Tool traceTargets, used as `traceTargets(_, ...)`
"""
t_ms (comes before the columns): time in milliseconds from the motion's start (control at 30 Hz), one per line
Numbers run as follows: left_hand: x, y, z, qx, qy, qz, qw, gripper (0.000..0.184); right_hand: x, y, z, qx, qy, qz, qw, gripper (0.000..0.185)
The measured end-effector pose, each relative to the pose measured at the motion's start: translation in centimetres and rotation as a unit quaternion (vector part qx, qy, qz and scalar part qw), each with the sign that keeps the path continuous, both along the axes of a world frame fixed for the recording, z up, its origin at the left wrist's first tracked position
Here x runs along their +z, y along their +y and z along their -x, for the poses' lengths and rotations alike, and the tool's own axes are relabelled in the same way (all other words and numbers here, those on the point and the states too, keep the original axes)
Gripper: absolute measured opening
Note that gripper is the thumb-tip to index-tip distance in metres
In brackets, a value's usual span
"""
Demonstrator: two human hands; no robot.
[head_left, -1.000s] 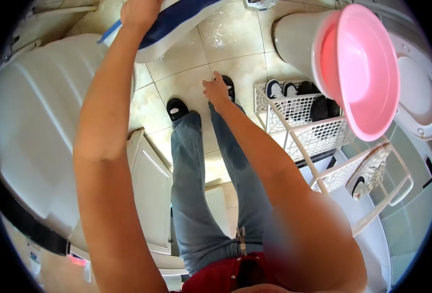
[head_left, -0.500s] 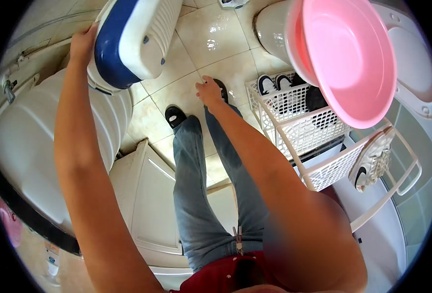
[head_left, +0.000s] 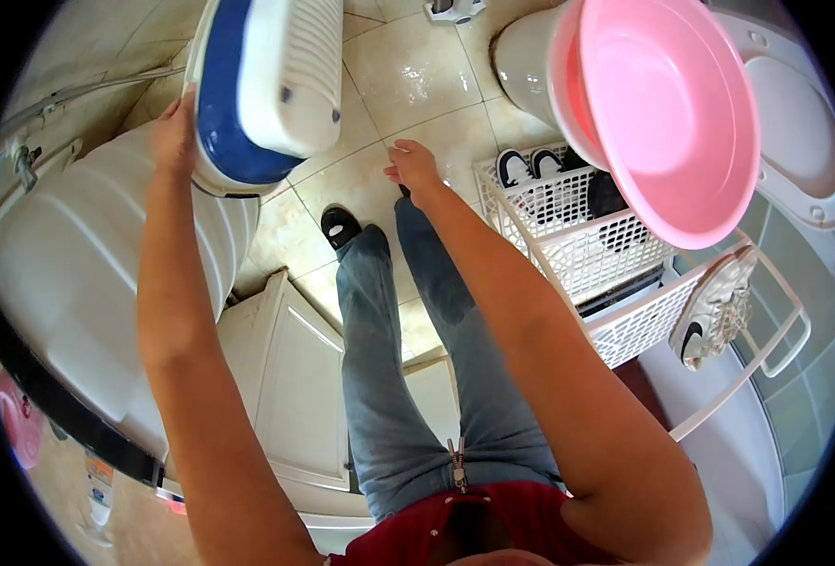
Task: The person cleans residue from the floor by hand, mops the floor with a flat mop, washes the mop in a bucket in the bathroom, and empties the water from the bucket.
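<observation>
My left hand [head_left: 174, 135] grips the near-left edge of a white-and-blue plastic body [head_left: 233, 94] with a ridged white panel at upper left. The fingertips are partly hidden behind that edge. I cannot make out exactly what kind of article it is. Over the floor in the middle, my right hand [head_left: 415, 170] hangs free with loosely bent fingers and nothing in them. Below the white-and-blue body, at left, a large ribbed white plastic tub-like body [head_left: 87, 255] curves round.
At right, a white rack [head_left: 616, 255] holds shoes, with a pink basin [head_left: 682, 123] above it. A white toilet [head_left: 795, 123] stands behind the basin. A pipe with a tap [head_left: 26, 168] runs along the left wall. A white cabinet door [head_left: 295, 387] lies beside my legs.
The white-and-blue body has shifted slightly right and down with my left hand on its edge. My right hand has moved a little to the right, its fingers drawn closer together.
</observation>
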State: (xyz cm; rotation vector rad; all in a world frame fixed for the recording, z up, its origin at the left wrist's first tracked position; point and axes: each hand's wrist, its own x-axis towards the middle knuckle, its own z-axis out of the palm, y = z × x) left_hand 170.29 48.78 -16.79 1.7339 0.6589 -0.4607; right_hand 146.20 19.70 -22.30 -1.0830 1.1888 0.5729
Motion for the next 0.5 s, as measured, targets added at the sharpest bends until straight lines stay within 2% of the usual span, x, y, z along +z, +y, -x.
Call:
traceTargets(67,2.3,-2.7,0.2,-0.163,-0.026,-0.235,0.958,0.062,-0.4,0.1,0.2,0.004,0.005,-0.002,1.0,0.042)
traceTargets(133,2.8,-4.5,0.7,-0.237,-0.059,-0.349,0.905,0.057,-0.5,0.1,0.3,0.011,0.0,0.005,1.0,0.04)
traceTargets(233,2.7,-6.4,1.6,-0.343,-0.13,-0.497,0.786,0.044,-0.6,0.1,0.4,0.011,0.012,0.011,1.0,0.037)
traceTargets(267,2.4,-7.0,2.4,-0.359,-0.161,-0.51,0.765,0.036,-0.7,0.2,0.4,0.009,0.018,0.012,1.0,0.035)
traceTargets(333,1.3,-7.2,3.7,-0.392,-0.228,-0.5,0.738,0.034,-1.3,0.3,0.8,0.009,0.021,0.008,1.0,0.034)
traceTargets(367,-0.2,-6.6,4.1,-0.406,-0.3,-0.497,0.706,0.025,-1.8,0.3,0.9,0.009,0.021,0.006,1.0,0.034)
traceTargets(400,-0.8,-6.8,4.4,-0.411,-0.303,-0.497,0.701,0.022,-2.2,0.4,1.1,0.008,0.019,0.006,1.0,0.036)
traceTargets(467,-3.3,-6.3,5.2,-0.427,-0.323,-0.534,0.655,0.02,-2.9,0.5,1.3,0.006,0.014,0.008,1.0,0.04)
traceTargets(500,-4.4,-6.3,5.6,-0.441,-0.294,-0.536,0.657,0.016,-2.9,0.4,1.2,0.013,0.013,0.004,1.0,0.039)
